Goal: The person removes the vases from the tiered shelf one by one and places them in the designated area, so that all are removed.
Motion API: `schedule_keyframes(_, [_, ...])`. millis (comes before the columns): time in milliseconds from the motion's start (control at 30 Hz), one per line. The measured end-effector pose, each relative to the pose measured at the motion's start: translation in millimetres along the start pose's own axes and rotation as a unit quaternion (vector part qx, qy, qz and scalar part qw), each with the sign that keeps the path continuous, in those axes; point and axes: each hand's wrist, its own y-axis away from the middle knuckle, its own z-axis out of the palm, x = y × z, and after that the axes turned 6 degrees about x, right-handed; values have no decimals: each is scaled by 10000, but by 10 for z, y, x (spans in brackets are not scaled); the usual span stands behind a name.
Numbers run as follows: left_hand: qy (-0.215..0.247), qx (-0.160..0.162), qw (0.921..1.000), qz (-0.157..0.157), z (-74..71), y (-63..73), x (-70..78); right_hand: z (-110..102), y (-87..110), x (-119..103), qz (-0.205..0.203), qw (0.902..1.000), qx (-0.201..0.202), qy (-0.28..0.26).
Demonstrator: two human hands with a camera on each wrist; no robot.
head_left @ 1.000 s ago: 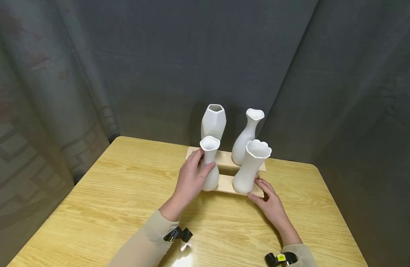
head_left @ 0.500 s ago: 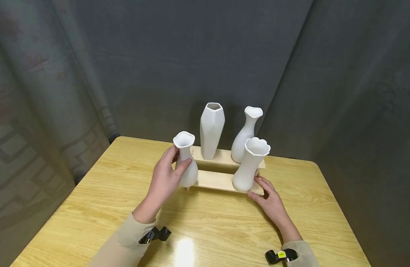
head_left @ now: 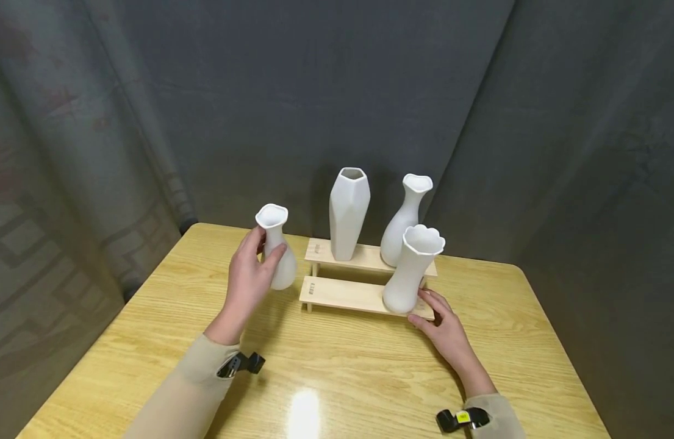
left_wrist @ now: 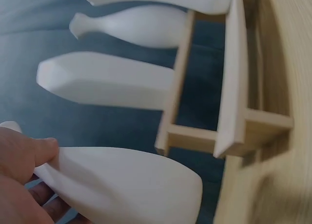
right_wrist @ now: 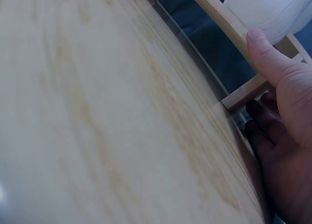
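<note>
My left hand (head_left: 244, 277) grips a white vase (head_left: 283, 269) round its narrow neck, with the thumb across the front. The vase has a wavy rim and a bulging base. It hangs upright, left of a two-step wooden stand (head_left: 342, 294). In the left wrist view its rounded body (left_wrist: 131, 180) lies beyond the thumb. My right hand (head_left: 446, 334) holds the right end of the stand's lower step. In the right wrist view the thumb (right_wrist: 261, 51) lies on the front edge and the fingers curl by the leg, partly in shadow.
On the upper step stand a faceted white vase (head_left: 349, 210) and a slim-necked one (head_left: 401, 235). A scallop-rimmed vase (head_left: 408, 277) stands at the lower step's right. A grey curtain (head_left: 249, 122) hangs behind the wooden table (head_left: 177, 317).
My left hand has lifted the wavy-rimmed vase off the lower step and carried it left, past the stand's end. The right hand has stayed at the stand.
</note>
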Motion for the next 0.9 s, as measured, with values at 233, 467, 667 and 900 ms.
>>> schedule_keyframes(233, [-97, 248, 9995, -184, 171, -118, -261, -1, -7, 11, -24, 10000, -23, -4])
schedule_keyframes(467, [-7, 323, 9990, -302, 333, -197, -469, -3, -10, 39, -64, 10000, -2, 5])
schedule_keyframes(667, [1, 283, 9989, -364, 454, -246, -609, -3, -25, 56, -42, 10000, 22, -78])
schedule_keyframes(900, [-98, 310, 9992, -211, 561, -279, -726, 2, -1, 33, -38, 10000, 25, 40])
